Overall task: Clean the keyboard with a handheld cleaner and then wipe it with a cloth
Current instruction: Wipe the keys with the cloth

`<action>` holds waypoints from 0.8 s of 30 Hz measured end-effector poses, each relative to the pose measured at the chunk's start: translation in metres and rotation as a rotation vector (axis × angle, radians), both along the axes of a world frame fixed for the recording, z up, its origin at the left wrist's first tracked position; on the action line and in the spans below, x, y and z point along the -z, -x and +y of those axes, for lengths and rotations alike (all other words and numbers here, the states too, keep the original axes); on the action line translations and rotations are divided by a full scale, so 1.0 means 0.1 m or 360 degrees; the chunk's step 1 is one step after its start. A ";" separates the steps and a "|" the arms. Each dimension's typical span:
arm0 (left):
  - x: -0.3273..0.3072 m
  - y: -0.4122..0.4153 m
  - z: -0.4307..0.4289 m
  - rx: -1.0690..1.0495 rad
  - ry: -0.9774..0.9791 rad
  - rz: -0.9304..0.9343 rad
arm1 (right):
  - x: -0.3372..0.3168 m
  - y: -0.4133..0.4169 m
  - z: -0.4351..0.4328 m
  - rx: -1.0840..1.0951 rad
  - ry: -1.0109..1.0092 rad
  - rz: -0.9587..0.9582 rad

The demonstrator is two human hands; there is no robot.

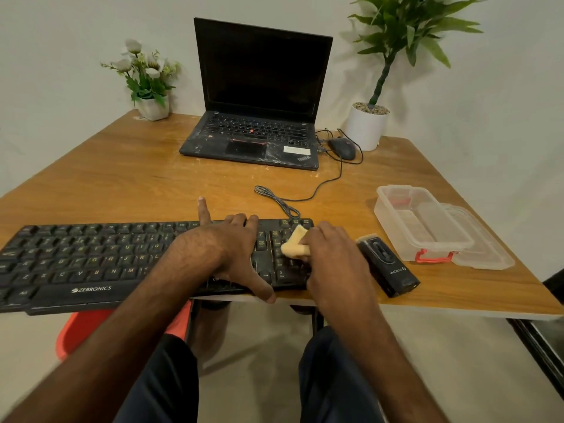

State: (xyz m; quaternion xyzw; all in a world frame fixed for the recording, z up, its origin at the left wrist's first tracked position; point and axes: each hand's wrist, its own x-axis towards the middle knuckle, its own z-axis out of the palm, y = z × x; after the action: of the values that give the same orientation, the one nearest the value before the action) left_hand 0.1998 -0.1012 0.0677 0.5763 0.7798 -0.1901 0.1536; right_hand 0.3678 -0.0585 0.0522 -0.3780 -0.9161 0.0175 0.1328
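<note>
- The keyboard (91,264) is long and black. It lies along the near edge of the table (137,178). Its left end is cut off by the side of the picture.
- The left hand (225,251) lies on top of the keyboard and hides the keys under it. Its fingers are spread and reach the far edge, one finger points straight out, and the thumb hangs over the near edge. It holds nothing.
- The right hand (332,257) is on the number keys at the right end. Its fingers are bent around a small yellow cloth (294,244), which is pressed on the keys. The fingertips are hidden under the cloth.
- The handheld cleaner (386,265) is black. It lies on the table just right of the keyboard, with no hand on it (its writing is too small to read).
- The things inside the clear box (421,227) are too blurry to tell. Its lid (488,254) lies beside it.
- Count: two hands, one keyboard, one cloth, one cleaner, one laptop (256,96), one mouse (343,148), one white flower pot (152,106) and one green plant (369,123).
</note>
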 end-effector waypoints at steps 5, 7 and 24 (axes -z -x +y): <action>0.00 0.01 0.00 -0.0002 -0.0006 0.0010 | 0.04 0.06 0.05 -0.0079 -0.0074 0.0032; 0.00 0.02 -0.01 -0.0008 -0.0011 -0.0016 | 0.00 0.02 0.24 0.0068 -0.0023 0.0089; 0.04 0.05 -0.04 0.0032 -0.0107 -0.0106 | 0.38 -0.14 -0.27 -0.0227 -0.0181 0.0350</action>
State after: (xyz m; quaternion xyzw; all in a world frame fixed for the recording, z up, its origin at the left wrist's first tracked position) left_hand 0.1952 -0.1049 0.0636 0.5950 0.7744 -0.1461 0.1580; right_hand 0.3819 -0.0859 0.0143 -0.2996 -0.9200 0.0162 0.2521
